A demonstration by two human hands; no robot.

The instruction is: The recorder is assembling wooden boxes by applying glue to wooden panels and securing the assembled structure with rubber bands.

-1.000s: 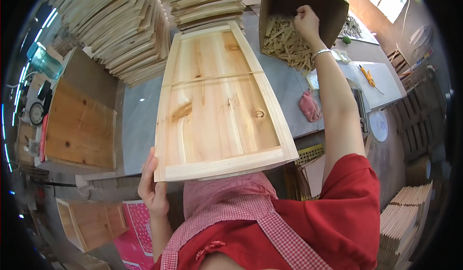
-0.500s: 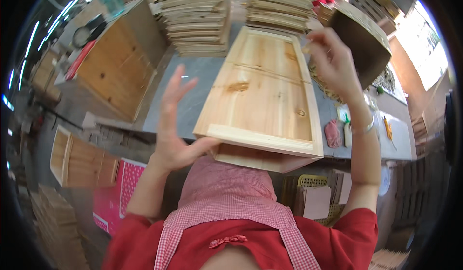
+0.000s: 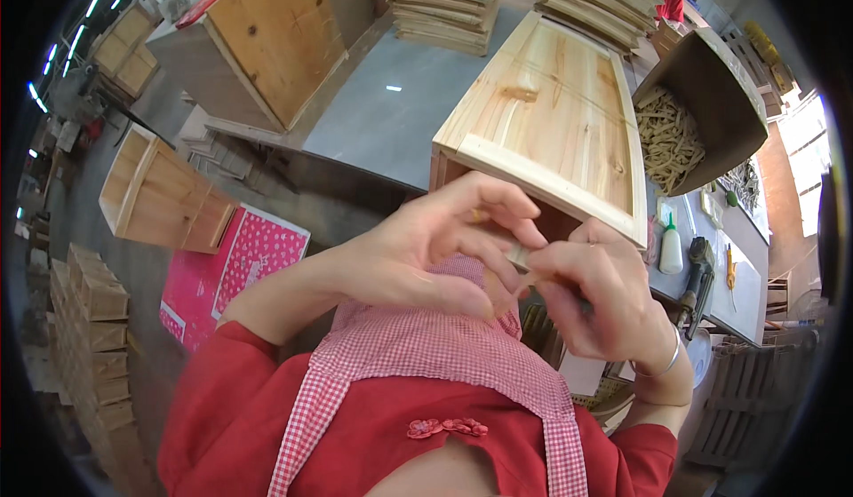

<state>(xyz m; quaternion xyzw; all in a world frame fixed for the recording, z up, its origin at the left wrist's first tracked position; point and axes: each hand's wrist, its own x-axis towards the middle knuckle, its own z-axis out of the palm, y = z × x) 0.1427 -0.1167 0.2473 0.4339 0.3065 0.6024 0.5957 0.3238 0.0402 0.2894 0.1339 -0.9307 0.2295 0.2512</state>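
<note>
A pale wooden box (image 3: pixel 542 124) with a framed, knotty panel on top lies on the grey table, its near end facing me. Just in front of that end, my two hands meet above my checked apron. My left hand (image 3: pixel 444 239) is curved with thumb and fingers apart, its fingertips close to the right hand's. My right hand (image 3: pixel 595 293) is closed in a pinch at thumb and forefinger. A small pale bit shows between the fingertips, too little to name. The box's near opening is partly hidden by my hands.
Stacks of thin wooden panels (image 3: pixel 444 4) stand at the back. A tipped carton (image 3: pixel 711 97) of tan strips (image 3: pixel 666 137) sits right of the box, near a white bottle (image 3: pixel 670 248) and a dark power tool (image 3: pixel 699 270). A wooden cabinet (image 3: pixel 267 44) stands at left.
My right hand has come down from beside the carton, and my left has left the box's near corner. Both have met in front of the box. The view has shifted.
</note>
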